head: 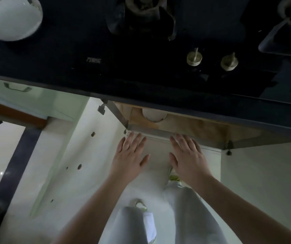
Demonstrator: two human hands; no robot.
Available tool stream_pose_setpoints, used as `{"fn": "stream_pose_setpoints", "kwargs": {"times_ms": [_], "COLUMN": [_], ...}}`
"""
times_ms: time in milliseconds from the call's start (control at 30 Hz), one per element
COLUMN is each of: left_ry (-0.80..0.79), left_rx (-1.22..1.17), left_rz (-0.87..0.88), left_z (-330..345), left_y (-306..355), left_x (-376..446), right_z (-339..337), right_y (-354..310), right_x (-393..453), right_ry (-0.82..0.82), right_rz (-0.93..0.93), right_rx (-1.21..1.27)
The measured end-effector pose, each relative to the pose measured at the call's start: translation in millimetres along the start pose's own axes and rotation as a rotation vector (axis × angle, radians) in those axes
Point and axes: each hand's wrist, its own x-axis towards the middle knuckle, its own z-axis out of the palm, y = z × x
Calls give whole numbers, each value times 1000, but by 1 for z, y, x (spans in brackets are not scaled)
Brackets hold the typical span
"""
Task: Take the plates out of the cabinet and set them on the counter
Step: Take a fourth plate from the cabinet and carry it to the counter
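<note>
Both hands, left hand (129, 154) and right hand (187, 154), flat before cabinet (176, 124).

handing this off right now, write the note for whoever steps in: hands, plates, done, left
Left hand: open, fingers straight, holding nothing, reaching toward the front edge of the open cabinet under the counter.
Right hand: open, empty, beside the left hand at the same edge.
Plates: one white plate already sits on the dark counter, far left. A white rounded piece of crockery shows inside the cabinet just under the counter lip; whether more lie behind it cannot be seen.
Done: cabinet open, one plate out.
Left: lift out what remains in the cabinet and set it on the counter.
</note>
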Motion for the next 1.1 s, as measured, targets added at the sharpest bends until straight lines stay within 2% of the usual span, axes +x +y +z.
{"fn": "stream_pose_setpoints", "kwargs": {"times_ms": [267,367,500,600,700,900,1100], "left_ry": [-34,19,10,2,11,11,98], "left_rx": [41,28,56,74,48,59,166], "left_rz": [-10,4,-7,14,-2,-8,83], "left_z": [122,164,221,256,287,341,369], "left_y": [-25,-36,-51,-65,-75,-97,-117], "left_x": [85,117,156,186,217,265,303], "right_z": [104,146,200,239,269,321,357], "right_y": [43,59,68,82,94,101,112], "right_x": [108,153,191,212,239,287,322], "right_ry": [-44,-54,50,63,146,134,195], "right_rz": [-28,-26,-18,-40,-37,-42,-10], "right_rx": [-95,-156,-177,-171,-185,-223,-202]}}
